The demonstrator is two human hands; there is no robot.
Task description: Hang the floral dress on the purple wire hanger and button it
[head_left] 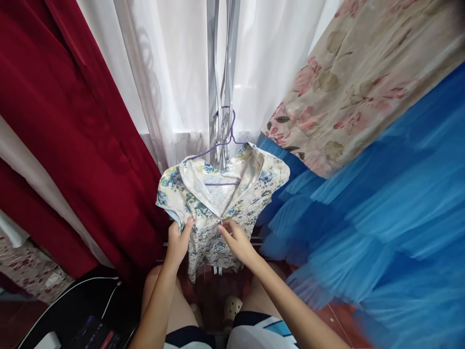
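A short-sleeved floral garment (203,213), white with blue and yellow flowers, hangs in front of me on a thin purple hanger (231,127). The hanger hangs among grey straps (220,58). My left hand (178,242) grips the garment's side below the sleeve, thumb on the outside. At the bottom of the V-shaped opening, my right hand (234,238) pinches a small metallic piece that looks like a zipper pull (221,222). The neckline lies spread apart, showing the pale lining and the hanger's lower bar. Fingers of the left hand are partly hidden behind the cloth.
Dark red cloth (90,145) hangs at left, white drapes (178,72) behind. On the right are a beige floral garment (327,87) and layered blue tulle (363,232). A black round surface (90,300) with a cable stands at lower left. Tiled floor shows below.
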